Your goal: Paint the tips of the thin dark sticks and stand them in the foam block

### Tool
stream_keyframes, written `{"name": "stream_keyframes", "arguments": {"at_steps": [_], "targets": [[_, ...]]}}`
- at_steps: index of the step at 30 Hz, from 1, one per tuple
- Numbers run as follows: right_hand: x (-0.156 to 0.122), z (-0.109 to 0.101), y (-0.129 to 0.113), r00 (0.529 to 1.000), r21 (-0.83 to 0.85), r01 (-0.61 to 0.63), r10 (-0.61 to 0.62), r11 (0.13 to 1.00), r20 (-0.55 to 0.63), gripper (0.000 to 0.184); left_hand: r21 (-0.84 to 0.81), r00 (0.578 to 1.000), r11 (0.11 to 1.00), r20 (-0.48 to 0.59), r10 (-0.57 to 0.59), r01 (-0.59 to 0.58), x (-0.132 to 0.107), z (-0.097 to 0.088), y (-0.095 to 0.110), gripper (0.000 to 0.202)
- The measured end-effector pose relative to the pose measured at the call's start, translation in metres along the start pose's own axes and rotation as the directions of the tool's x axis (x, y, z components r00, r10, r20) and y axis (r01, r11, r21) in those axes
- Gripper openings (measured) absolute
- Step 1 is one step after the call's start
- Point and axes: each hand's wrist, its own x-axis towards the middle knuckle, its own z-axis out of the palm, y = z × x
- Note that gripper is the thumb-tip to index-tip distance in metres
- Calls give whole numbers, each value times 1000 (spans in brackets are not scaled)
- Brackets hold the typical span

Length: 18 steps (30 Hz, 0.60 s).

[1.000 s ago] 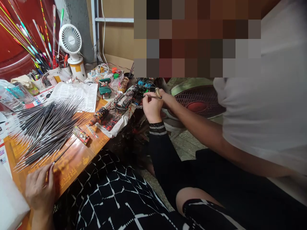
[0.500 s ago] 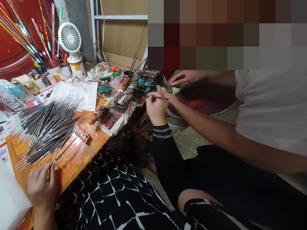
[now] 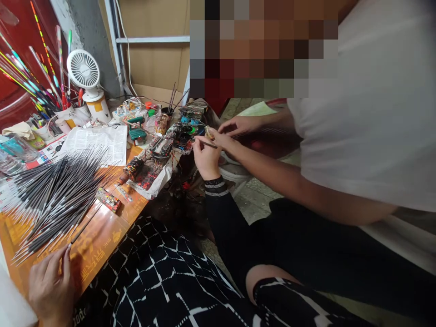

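My left hand (image 3: 49,286) rests at the near edge of the orange table (image 3: 102,236), fingers pinched on the end of one thin dark rod (image 3: 85,225) that lies slanting beside a big pile of similar rods (image 3: 51,190). My right hand (image 3: 206,159), in a black sleeve with a striped cuff, is closed on a thin brush (image 3: 206,144) next to the paint-spattered palette things (image 3: 163,145). Another person in a white shirt has one hand (image 3: 218,136) touching mine and a second hand (image 3: 238,125) just behind it.
A paint-stained cloth (image 3: 150,175) hangs over the table edge. A newspaper (image 3: 95,138), a small white fan (image 3: 83,72), cups of coloured floats (image 3: 64,111) and a little green stand (image 3: 137,131) fill the back. A floor fan (image 3: 269,141) stands behind the hands.
The view has swung a little to the right and down. The other person's second hand has come closer to the palette. My left hand still holds the rod; my right still holds the brush.
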Motion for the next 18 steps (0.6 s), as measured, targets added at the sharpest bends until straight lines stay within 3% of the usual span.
{"name": "stream_keyframes", "arguments": {"at_steps": [6,9,12,14,16,18], "targets": [[-29,-28,-41,988,155,41,-17,987,-154,32,0,999,1000,40,-8,8,-8,4,-11,18],[-65,-38,-75,990,343,118,-82,932,-118,29,-11,998,1000,54,-15,15,-10,6,-14,17],[-103,-41,-110,948,509,311,-299,802,-107,32,-22,997,999,61,-40,42,-10,5,-14,17],[-126,-39,-132,874,611,436,-474,661,-111,40,-43,996,997,56,-69,71,-10,6,-14,17],[-146,-34,-150,820,708,454,-565,541,-93,48,-63,994,994,53,-91,95,-9,6,-15,16],[-165,-26,-165,810,774,402,-584,490,-50,51,-73,992,991,55,-110,113,-7,6,-14,14]]}}
